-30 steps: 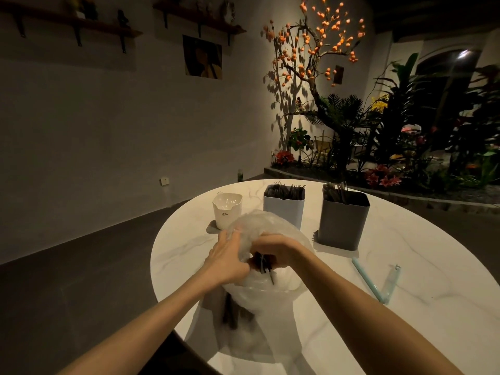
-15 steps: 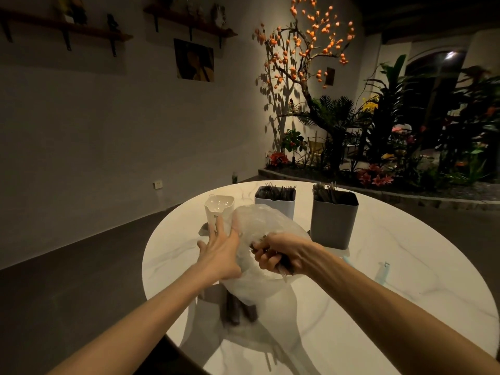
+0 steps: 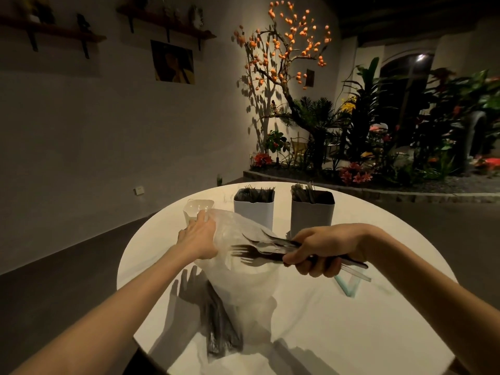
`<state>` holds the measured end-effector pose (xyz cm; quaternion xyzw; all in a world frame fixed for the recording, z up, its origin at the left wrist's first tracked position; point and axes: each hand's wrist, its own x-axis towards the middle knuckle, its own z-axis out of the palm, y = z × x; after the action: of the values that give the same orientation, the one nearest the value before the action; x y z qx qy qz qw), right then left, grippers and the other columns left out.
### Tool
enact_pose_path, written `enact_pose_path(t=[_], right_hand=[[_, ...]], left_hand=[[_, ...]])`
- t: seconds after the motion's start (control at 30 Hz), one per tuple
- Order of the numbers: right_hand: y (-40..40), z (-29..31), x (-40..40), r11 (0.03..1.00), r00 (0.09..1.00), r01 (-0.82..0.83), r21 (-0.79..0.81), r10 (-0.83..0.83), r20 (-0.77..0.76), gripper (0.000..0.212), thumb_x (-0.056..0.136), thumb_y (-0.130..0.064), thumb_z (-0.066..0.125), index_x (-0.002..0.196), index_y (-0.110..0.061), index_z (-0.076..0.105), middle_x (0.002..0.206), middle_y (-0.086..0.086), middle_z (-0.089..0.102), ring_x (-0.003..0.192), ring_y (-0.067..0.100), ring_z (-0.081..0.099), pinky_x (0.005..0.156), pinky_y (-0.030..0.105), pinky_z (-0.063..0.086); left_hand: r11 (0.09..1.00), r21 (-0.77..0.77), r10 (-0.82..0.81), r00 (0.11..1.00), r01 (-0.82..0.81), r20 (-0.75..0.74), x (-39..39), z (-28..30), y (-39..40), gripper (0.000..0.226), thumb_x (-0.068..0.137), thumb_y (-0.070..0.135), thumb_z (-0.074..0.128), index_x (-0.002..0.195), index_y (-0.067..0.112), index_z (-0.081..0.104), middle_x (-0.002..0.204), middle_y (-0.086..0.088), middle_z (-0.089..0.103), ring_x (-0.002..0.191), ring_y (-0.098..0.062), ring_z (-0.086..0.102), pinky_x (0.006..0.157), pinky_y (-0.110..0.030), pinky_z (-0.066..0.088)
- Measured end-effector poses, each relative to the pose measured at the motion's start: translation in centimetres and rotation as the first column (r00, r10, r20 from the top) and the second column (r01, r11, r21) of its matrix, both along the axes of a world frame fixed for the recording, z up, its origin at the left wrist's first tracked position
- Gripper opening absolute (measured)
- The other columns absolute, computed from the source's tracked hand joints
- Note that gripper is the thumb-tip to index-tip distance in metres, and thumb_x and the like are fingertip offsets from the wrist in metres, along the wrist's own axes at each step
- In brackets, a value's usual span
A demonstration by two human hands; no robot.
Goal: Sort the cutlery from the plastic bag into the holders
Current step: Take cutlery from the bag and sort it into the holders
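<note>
The right hand (image 3: 322,249) grips a bundle of cutlery (image 3: 266,250) held just beside the plastic bag (image 3: 243,266) on the surface (image 3: 351,320). The left hand (image 3: 198,238) rests with straight fingers on the bag's left side, and three holders (image 3: 254,211) stand behind.

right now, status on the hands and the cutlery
Right hand grips a bundle of cutlery, out of the plastic bag. Left hand holds the bag. Holders ahead, nothing blocking.
</note>
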<state>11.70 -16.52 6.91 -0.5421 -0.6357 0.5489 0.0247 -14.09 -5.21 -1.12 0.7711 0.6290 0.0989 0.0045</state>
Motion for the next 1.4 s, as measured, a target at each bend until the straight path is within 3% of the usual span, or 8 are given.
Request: enact_pose_path(t=[0.2, 0.4, 0.53, 0.63, 0.8, 0.93, 1.1, 1.4], right_hand=[[0.1, 2.0, 3.0, 0.998, 0.980, 0.047, 0.030, -0.041, -0.195, 0.018, 0.105, -0.017, 0.049, 0.088, -0.010, 0.052, 0.067, 0.002, 0.036, 0.049, 0.008, 0.026, 0.037, 0.014, 0.023], [1.8, 0.9, 4.6, 0.990, 0.847, 0.108, 0.094, -0.043, -0.530, 0.011, 0.104, -0.019, 0.048, 0.103, -0.010, 0.041, 0.075, 0.006, 0.017, 0.052, 0.009, 0.019, 0.036, 0.016, 0.017], [3.7, -2.8, 3.4, 0.967, 0.763, 0.249, 0.056, -0.160, -0.626, 0.015, 0.105, -0.017, 0.047, 0.091, -0.012, 0.043, 0.072, 0.000, 0.020, 0.048, 0.005, 0.023, 0.033, 0.014, 0.019], [4.8, -7.0, 1.7, 0.939, 0.745, 0.343, 0.026, -0.255, -0.616, 0.016, 0.104, -0.017, 0.049, 0.092, -0.014, 0.040, 0.066, -0.003, 0.030, 0.051, 0.006, 0.021, 0.035, 0.014, 0.021], [6.0, -12.4, -0.5, 0.892, 0.715, 0.451, -0.020, -0.375, -0.590, 0.013, 0.105, -0.018, 0.049, 0.099, -0.011, 0.039, 0.066, -0.003, 0.035, 0.054, 0.008, 0.022, 0.041, 0.018, 0.018], [7.0, -14.0, -1.7, 0.886, 0.689, 0.464, -0.021, -0.376, -0.619, 0.015, 0.104, -0.021, 0.051, 0.101, -0.012, 0.039, 0.068, -0.002, 0.035, 0.056, 0.009, 0.023, 0.048, 0.023, 0.014], [7.2, -14.8, -3.4, 0.879, 0.652, 0.476, -0.021, -0.369, -0.662, 0.015, 0.104, -0.025, 0.053, 0.095, -0.013, 0.050, 0.066, -0.005, 0.041, 0.052, 0.007, 0.028, 0.043, 0.017, 0.022], [8.0, -16.5, -3.2, 0.834, 0.524, 0.516, -0.197, -0.489, -0.697, 0.031, 0.083, -0.023, 0.079, 0.107, -0.009, 0.065, 0.070, 0.003, 0.056, 0.051, 0.008, 0.043, 0.040, 0.016, 0.036]], left_hand=[[0.969, -0.028, -0.142, 0.649, 0.245, 0.747, 1.4, 1.8, -0.5, 0.033, 0.083, -0.004, 0.066, 0.102, 0.022, 0.074, 0.115, 0.003, 0.070, 0.117, -0.016, 0.058, 0.100, -0.040, 0.050], [0.850, -0.220, 0.137, 0.202, 0.478, 0.970, 4.4, 2.1, -3.4, 0.022, 0.088, -0.012, 0.050, 0.093, 0.008, 0.057, 0.074, -0.009, 0.064, 0.063, -0.015, 0.064, 0.053, -0.020, 0.049], [0.710, -0.430, -0.016, 0.623, 0.558, 0.782, 6.6, -4.4, -4.5, 0.031, 0.089, 0.015, 0.067, 0.117, 0.027, 0.066, 0.103, 0.001, 0.069, 0.086, -0.005, 0.067, 0.075, -0.020, 0.055], [0.975, 0.064, -0.221, 0.879, 0.214, 0.422, 7.7, -8.2, -5.1, 0.025, 0.084, 0.016, 0.073, 0.102, 0.033, 0.077, 0.109, 0.002, 0.066, 0.097, -0.006, 0.065, 0.092, -0.024, 0.053], [0.522, -0.568, -0.536, 0.762, 0.637, 0.362, 3.1, -5.2, -2.1, 0.045, 0.073, 0.023, 0.074, 0.112, 0.045, 0.072, 0.137, 0.013, 0.044, 0.129, -0.009, 0.042, 0.106, -0.028, 0.043], [0.371, -0.662, -0.186, 0.750, 0.651, 0.634, 1.7, -2.4, -0.1, 0.053, 0.090, 0.027, 0.073, 0.140, 0.032, 0.056, 0.146, 0.015, 0.051, 0.131, 0.000, 0.047, 0.103, -0.020, 0.042], [0.725, -0.361, 0.148, 0.379, 0.587, 0.914, 5.4, -2.6, 1.3, 0.044, 0.089, 0.039, 0.073, 0.126, 0.018, 0.065, 0.118, -0.004, 0.074, 0.107, -0.020, 0.071, 0.086, -0.034, 0.058], [0.731, -0.247, 0.366, -0.059, 0.636, 0.929, 9.4, -6.3, 2.3, 0.022, 0.096, 0.021, 0.065, 0.078, 0.011, 0.072, 0.082, -0.009, 0.068, 0.104, -0.033, 0.071, 0.099, -0.050, 0.053]])
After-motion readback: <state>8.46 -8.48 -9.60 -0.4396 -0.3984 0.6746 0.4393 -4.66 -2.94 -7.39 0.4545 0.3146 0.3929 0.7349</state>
